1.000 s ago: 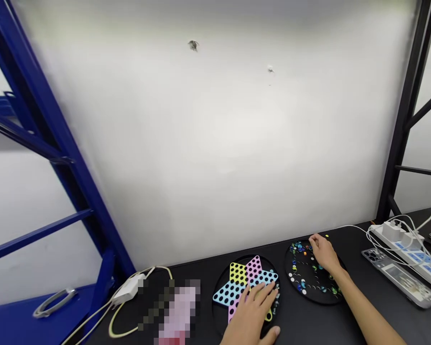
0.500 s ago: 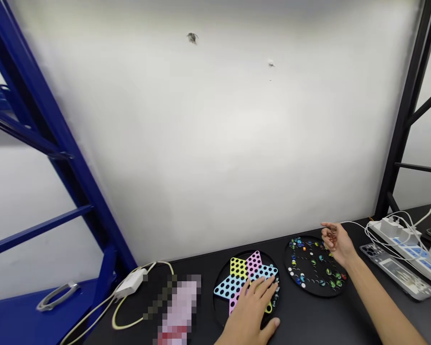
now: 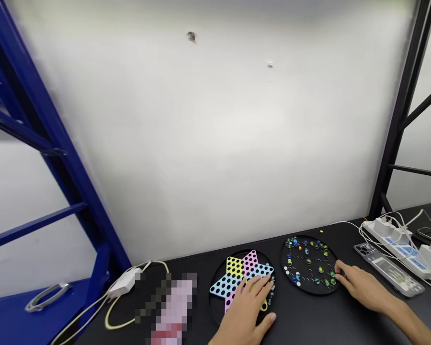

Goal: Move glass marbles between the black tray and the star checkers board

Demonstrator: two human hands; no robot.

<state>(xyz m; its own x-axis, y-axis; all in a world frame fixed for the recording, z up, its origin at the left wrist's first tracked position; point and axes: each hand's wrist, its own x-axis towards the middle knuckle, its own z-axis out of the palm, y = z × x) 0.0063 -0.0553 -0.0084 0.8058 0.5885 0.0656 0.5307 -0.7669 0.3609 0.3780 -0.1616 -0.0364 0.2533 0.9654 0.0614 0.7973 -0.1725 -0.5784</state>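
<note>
My left hand [image 3: 249, 304] lies with fingers spread across a round Chinese checkers board [image 3: 225, 286], whose star has yellow, pink and blue points dotted with black holes. Glass marbles [image 3: 270, 296] lie along that board's right rim, partly covered. To the right is a round black tray [image 3: 311, 291] with scattered marbles [image 3: 309, 261] in green, blue and white, plus a small orange cube [image 3: 300, 248]. At the tray's right rim, my right hand [image 3: 359, 285] is closed with its fingertips pressed together. The reddish marbles seen in its palm earlier are hidden by the curled fingers.
A phone [image 3: 388, 270] lies right of the tray, beside a power strip [image 3: 402, 247] with white plugs and cables. At left are a white adapter [image 3: 125, 282] with a looped cord, a pixelated patch, and a blue metal frame [image 3: 89, 215]. A white wall stands behind.
My right hand has turned palm down and come down to the tray's right rim, hiding the reddish marbles. My left hand stays on the board. The view has shifted slightly.
</note>
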